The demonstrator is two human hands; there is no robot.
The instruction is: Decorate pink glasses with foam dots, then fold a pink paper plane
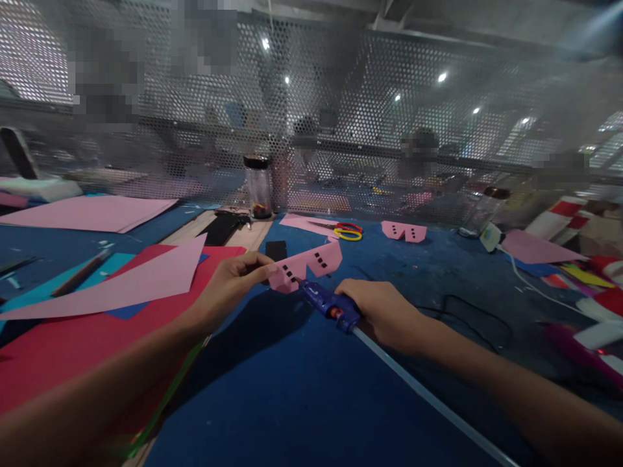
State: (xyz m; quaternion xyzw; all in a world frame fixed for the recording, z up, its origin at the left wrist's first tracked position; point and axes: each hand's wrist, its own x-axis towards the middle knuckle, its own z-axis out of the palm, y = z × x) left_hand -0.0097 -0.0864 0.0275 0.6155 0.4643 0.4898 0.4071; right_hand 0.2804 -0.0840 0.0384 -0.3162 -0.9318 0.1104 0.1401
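Note:
My left hand (232, 281) is closed in a pinch on a pink paper cut-out (307, 264) with small black squares stuck on it, held just above the blue table. My right hand (384, 310) is wrapped round a blue glue gun (327, 303). The gun's nozzle touches the lower left edge of the cut-out. A clear glue stick (428, 397) sticks out of the gun's back toward me.
Red (58, 344) and pink paper sheets (131, 282) lie at the left. Scissors with red and yellow handles (346, 231), a second pink cut-out (403, 231), a small black square (276, 250) and a jar (257, 188) sit farther back before a perforated metal screen. Cables and coloured scraps lie right.

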